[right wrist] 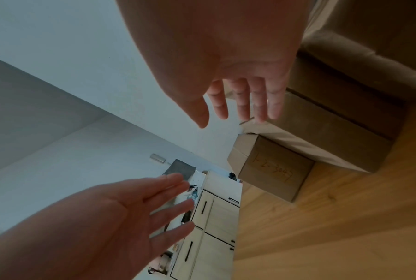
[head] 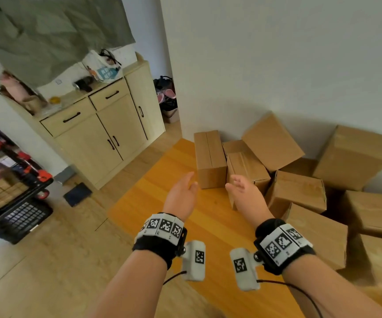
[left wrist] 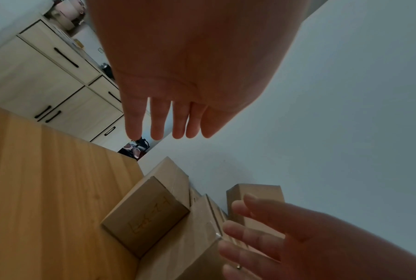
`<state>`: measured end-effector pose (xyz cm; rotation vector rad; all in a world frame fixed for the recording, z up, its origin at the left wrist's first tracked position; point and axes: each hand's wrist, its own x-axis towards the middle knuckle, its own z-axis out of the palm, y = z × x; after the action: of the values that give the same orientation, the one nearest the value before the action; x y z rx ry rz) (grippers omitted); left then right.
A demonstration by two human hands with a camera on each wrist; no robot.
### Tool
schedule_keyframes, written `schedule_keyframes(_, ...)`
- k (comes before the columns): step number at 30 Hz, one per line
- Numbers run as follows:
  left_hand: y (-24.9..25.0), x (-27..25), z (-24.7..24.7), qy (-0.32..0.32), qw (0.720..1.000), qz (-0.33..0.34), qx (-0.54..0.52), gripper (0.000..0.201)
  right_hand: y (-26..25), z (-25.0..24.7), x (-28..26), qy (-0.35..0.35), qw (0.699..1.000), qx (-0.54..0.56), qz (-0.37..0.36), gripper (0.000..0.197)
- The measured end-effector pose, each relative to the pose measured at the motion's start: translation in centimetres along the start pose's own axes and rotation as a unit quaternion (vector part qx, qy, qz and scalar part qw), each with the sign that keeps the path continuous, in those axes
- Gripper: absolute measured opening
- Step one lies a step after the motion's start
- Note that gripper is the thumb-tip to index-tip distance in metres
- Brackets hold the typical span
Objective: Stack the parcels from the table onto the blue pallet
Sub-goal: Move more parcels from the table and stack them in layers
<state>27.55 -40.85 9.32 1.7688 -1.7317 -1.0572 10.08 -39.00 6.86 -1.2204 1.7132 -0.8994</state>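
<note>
Several brown cardboard parcels lie jumbled on the orange wooden table (head: 162,203) against the white wall. The leftmost parcel (head: 210,157) (left wrist: 147,217) (right wrist: 271,170) stands apart at the pile's left end and has handwriting on its near end. A taped parcel (head: 247,166) lies just right of it. My left hand (head: 186,187) (left wrist: 168,121) and right hand (head: 239,185) (right wrist: 238,106) hover just in front of these two, palms facing each other, fingers straight, holding nothing. The right hand's fingertips are close to the taped parcel. No blue pallet is in view.
A pale wooden cabinet (head: 107,125) stands left of the table across a strip of floor. A black rack on wheels (head: 9,180) and a black crate (head: 22,219) are at far left. A dark blue flat thing (head: 77,193) lies on the floor.
</note>
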Motion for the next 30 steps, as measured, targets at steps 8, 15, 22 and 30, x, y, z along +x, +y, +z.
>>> schedule_keyframes(8,-1.4,9.1,0.8,-0.119,0.978,0.059,0.161,0.052,-1.1,2.0,4.5,0.029,0.999,-0.015,0.013,0.041)
schedule_keyframes(15,-3.4,15.4,0.7,-0.210,0.928,0.115,0.285,0.056,-2.2,4.5,8.0,0.061,0.996,-0.029,0.060,0.042)
schedule_keyframes(22,-6.5,17.9,-0.8,-0.200,0.941,0.160,0.222,0.050,-2.8,6.7,11.0,0.090,0.988,-0.047,0.115,0.046)
schedule_keyframes(30,-9.3,19.8,-4.5,-0.146,0.978,0.079,0.123,0.039,-2.8,9.6,13.3,0.118,0.978,-0.047,0.166,0.045)
